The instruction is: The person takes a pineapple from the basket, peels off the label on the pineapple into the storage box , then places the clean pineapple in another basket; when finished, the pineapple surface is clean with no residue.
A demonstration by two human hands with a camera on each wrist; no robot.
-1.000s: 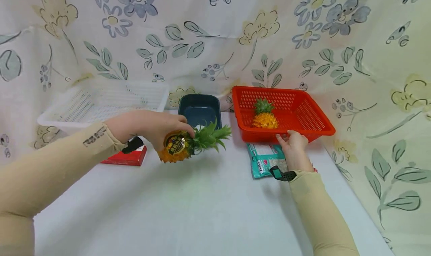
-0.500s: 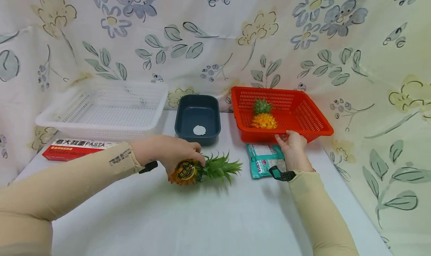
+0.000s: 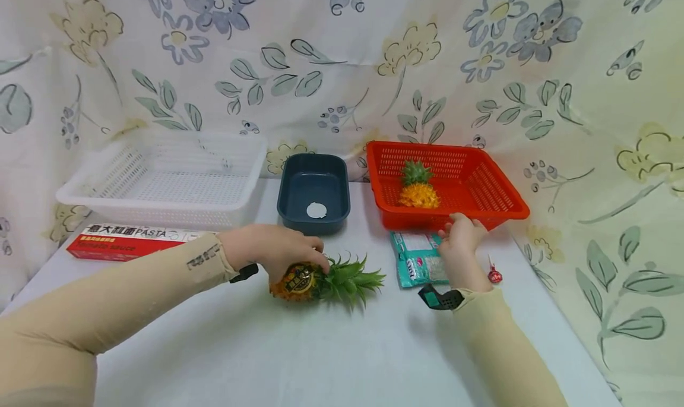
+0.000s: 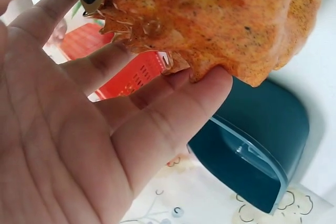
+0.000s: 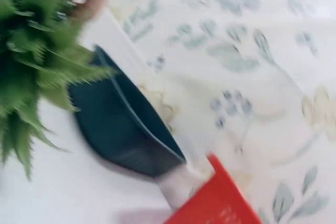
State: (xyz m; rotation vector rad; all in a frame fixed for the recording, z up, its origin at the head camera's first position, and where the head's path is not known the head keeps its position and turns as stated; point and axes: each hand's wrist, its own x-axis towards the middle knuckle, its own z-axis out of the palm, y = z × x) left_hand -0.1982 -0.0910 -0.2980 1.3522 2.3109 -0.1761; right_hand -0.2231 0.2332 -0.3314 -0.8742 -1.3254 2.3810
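Observation:
In the head view my left hand [image 3: 280,251] grips a small pineapple [image 3: 291,291] from above, over the table's middle. The fruit has an orange body, a black-and-gold label and a green crown [image 3: 350,281] pointing right. The left wrist view shows the fingers along the orange body [image 4: 220,19]. My right hand [image 3: 464,246] is at the front rim of a red basket [image 3: 443,217], fingers loosely bent and holding nothing visible. Whether it touches the rim cannot be told. Inside that basket lies another small pineapple [image 3: 419,195]. The right hand is not seen in the right wrist view.
Behind the hands stand a white basket [image 3: 160,208] at left and a dark blue tub [image 3: 314,221] with a white round patch. A red-and-white pasta box [image 3: 114,246] lies at left. Near my right hand are a teal packet [image 3: 419,269] and a red lollipop [image 3: 495,274].
My left hand has brought the pineapple toward the front and slightly right, away from the tub. The right hand has drawn back a little from the red basket's rim, and the lollipop shows.

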